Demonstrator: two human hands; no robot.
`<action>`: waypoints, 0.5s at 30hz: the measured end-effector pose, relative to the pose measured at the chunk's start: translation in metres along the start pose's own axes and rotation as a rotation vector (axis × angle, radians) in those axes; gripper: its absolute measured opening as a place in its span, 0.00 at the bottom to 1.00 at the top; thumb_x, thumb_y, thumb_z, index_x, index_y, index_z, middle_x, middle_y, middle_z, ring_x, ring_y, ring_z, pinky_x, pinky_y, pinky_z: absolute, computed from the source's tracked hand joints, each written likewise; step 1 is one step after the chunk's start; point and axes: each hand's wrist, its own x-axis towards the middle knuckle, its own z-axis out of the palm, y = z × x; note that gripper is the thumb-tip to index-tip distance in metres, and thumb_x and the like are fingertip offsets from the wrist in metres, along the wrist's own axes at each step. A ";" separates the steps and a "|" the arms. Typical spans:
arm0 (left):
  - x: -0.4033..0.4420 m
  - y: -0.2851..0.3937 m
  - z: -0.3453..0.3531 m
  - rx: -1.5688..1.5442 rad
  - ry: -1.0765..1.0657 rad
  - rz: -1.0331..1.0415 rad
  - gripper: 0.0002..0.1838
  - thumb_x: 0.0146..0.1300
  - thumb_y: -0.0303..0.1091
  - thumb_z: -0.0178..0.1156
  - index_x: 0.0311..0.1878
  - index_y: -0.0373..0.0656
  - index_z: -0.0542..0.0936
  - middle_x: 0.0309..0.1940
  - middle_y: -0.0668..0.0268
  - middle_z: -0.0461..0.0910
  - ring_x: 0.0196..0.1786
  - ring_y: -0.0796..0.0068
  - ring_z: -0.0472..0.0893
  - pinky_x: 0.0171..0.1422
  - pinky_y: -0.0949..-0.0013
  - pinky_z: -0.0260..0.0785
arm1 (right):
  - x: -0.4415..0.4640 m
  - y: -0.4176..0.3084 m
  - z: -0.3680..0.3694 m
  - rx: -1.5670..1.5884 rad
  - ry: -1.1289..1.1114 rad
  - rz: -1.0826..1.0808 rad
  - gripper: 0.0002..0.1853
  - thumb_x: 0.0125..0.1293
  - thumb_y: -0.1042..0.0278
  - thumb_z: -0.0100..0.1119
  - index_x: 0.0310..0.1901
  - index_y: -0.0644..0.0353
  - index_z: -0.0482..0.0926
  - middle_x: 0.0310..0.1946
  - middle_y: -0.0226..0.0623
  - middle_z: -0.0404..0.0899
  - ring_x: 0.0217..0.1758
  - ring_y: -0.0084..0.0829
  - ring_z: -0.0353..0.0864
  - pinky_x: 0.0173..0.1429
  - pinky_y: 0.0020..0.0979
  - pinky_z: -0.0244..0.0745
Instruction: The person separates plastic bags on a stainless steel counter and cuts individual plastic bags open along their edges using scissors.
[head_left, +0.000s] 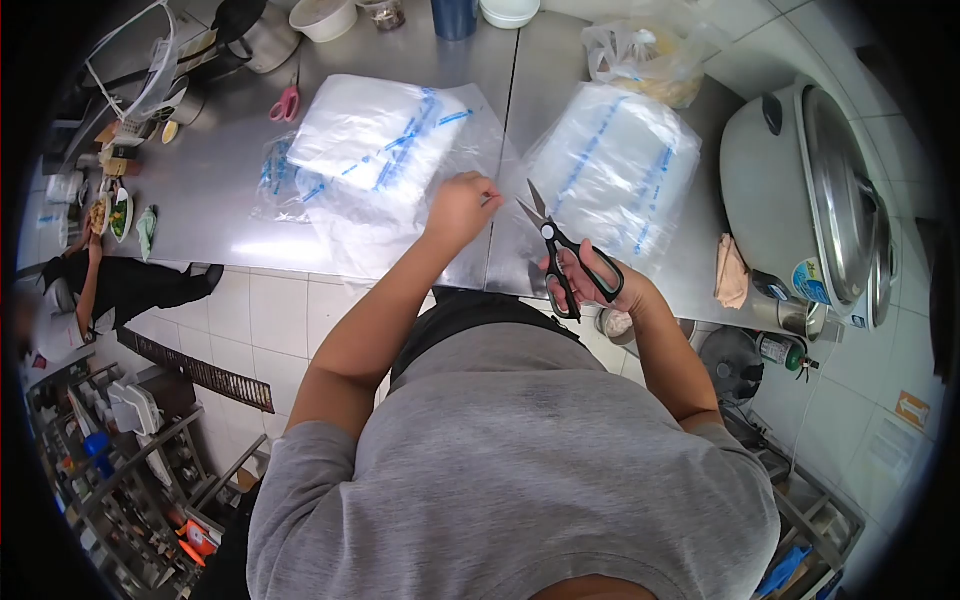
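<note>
Black-handled scissors (548, 232) are in my right hand (620, 288), fingers through the handle loops, with the blades parted and pointing away from me. My left hand (463, 210) is closed in a pinch just left of the blade tips; whatever its fingers hold, if anything, is too small to make out. Beyond it lies a stack of clear plastic bags (370, 130) with blue print, on loose clear wrapping. A second stack of printed plastic bags (615, 165) lies to the right, beyond the scissors.
The steel table (200, 215) also bears pink scissors (286, 103), a tied plastic bag (645, 60) and a blue container (454, 18). A large metal cooker (790, 190) stands at the right, near an orange cloth (732, 272). Another person (85, 290) works beside plates at the far left.
</note>
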 end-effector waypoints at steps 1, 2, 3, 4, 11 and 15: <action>0.000 0.002 -0.001 0.018 0.016 0.030 0.07 0.50 0.31 0.69 0.29 0.39 0.81 0.28 0.60 0.80 0.33 0.61 0.81 0.40 0.63 0.72 | 0.001 0.000 0.000 0.015 -0.020 -0.006 0.48 0.57 0.18 0.39 0.59 0.60 0.64 0.34 0.33 0.74 0.34 0.29 0.79 0.34 0.25 0.71; 0.000 0.003 -0.001 0.038 0.033 0.041 0.07 0.50 0.30 0.69 0.28 0.40 0.81 0.28 0.61 0.80 0.32 0.61 0.81 0.39 0.63 0.72 | 0.001 0.000 0.001 0.014 -0.027 -0.004 0.48 0.57 0.18 0.39 0.59 0.60 0.64 0.33 0.33 0.74 0.34 0.29 0.79 0.34 0.25 0.70; 0.000 0.004 0.001 0.058 0.049 0.052 0.07 0.49 0.30 0.69 0.28 0.40 0.80 0.28 0.62 0.80 0.32 0.62 0.80 0.39 0.62 0.71 | 0.000 -0.002 0.002 0.011 -0.034 -0.002 0.48 0.56 0.18 0.39 0.59 0.60 0.64 0.33 0.33 0.74 0.34 0.29 0.78 0.34 0.25 0.70; 0.000 0.004 0.002 0.077 0.066 0.062 0.07 0.49 0.30 0.69 0.27 0.40 0.80 0.28 0.62 0.80 0.31 0.62 0.80 0.39 0.62 0.71 | 0.000 -0.002 0.003 0.009 -0.041 0.001 0.48 0.56 0.18 0.39 0.59 0.60 0.65 0.33 0.33 0.74 0.34 0.29 0.78 0.34 0.25 0.70; -0.006 0.011 0.005 0.138 0.064 0.090 0.05 0.50 0.31 0.68 0.28 0.44 0.80 0.28 0.65 0.79 0.35 0.63 0.79 0.44 0.62 0.66 | 0.012 -0.003 0.001 -0.016 0.115 -0.057 0.47 0.57 0.18 0.39 0.57 0.61 0.67 0.31 0.32 0.75 0.32 0.28 0.77 0.35 0.27 0.70; -0.013 0.017 0.004 0.211 0.157 0.155 0.06 0.50 0.31 0.67 0.31 0.45 0.80 0.29 0.64 0.78 0.37 0.61 0.78 0.43 0.61 0.66 | 0.017 0.001 -0.003 -0.030 0.194 -0.074 0.44 0.61 0.21 0.39 0.56 0.60 0.69 0.30 0.31 0.74 0.29 0.27 0.77 0.34 0.26 0.69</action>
